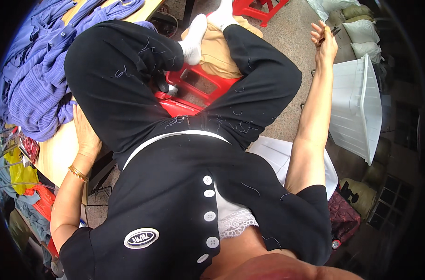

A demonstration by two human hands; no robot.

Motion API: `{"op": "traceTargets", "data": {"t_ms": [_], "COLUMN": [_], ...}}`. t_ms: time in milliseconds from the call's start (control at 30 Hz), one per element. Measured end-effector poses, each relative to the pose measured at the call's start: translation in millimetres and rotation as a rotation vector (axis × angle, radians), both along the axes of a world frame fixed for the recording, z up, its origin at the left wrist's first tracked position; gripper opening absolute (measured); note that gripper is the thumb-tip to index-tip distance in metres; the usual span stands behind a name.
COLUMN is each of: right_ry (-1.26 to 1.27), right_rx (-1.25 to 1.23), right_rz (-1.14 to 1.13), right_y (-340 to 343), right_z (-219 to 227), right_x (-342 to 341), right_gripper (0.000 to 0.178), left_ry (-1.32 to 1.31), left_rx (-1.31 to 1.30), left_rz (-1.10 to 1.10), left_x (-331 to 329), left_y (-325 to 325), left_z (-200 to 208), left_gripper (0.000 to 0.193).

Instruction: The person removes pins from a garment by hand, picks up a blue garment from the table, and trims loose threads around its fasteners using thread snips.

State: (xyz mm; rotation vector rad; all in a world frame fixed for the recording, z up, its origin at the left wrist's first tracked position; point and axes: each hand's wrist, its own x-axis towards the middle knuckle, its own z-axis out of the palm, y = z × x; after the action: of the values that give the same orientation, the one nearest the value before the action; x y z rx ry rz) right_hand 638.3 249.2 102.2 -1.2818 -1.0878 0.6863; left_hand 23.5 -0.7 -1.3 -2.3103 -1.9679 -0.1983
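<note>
My left hand (pixel 85 133) lies on the edge of a light wooden table (pixel 49 158), its visible fingers stretched out beside a heap of purple ribbed knit garments (pixel 37 105). My left leg partly covers that hand, and it holds nothing that I can see. My right hand (pixel 327 46) is stretched far out to the right, raised above the floor. Its fingers are closed on a small dark tool (pixel 335 31) that looks like thread snips, mostly hidden in the grip. Loose pale threads (pixel 243 126) are scattered over my black trousers (pixel 264 70).
My feet in white socks rest on a tan cloth (pixel 217 53) over a red plastic stool (pixel 194 86). A white plastic bin (pixel 355 107) stands at the right, with stuffed white sacks (pixel 364 35) beyond it. Yellow (pixel 21 170) and red bags (pixel 41 200) are at the left.
</note>
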Motion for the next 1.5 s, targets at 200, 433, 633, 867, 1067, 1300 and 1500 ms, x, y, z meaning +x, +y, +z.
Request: {"op": "traceTargets", "data": {"t_ms": [200, 433, 633, 867, 1067, 1300, 1500], "right_ry": [-0.085, -0.326, -0.574, -0.782, -0.643, -0.240, -0.292], "right_rx": [0.110, 0.073, -0.055, -0.292, -0.298, -0.326, -0.371], "right_rz": [0.206, 0.205, 0.276, 0.430, 0.451, 0.325, -0.043], "right_y": [-3, -25, -25, 18, 45, 59, 45], "right_z": [62, 121, 112, 45, -42, -174, -219], "right_x": [-20, -61, -86, -71, -128, -156, -106], "right_gripper": [0.036, 0.036, 0.033, 0.034, 0.029, 0.025, 0.024], "left_ry": [0.043, 0.077, 0.042, 0.041, 0.065, 0.048, -0.323], "left_rx": [0.016, 0.010, -0.073, -0.473, 0.368, -0.182, -0.480], "left_rz": [-0.054, -0.065, -0.014, 0.160, -0.262, -0.312, -0.069], "left_x": [2, 4, -4, 13, 91, 223, 288], "left_y": [-2, -3, -1, 40, 124, 311, 364], "left_z": [1, 3, 2, 152, 268, 185, 37], "left_gripper": [0.057, 0.057, 0.065, 0.025, 0.031, 0.039, 0.036]}}
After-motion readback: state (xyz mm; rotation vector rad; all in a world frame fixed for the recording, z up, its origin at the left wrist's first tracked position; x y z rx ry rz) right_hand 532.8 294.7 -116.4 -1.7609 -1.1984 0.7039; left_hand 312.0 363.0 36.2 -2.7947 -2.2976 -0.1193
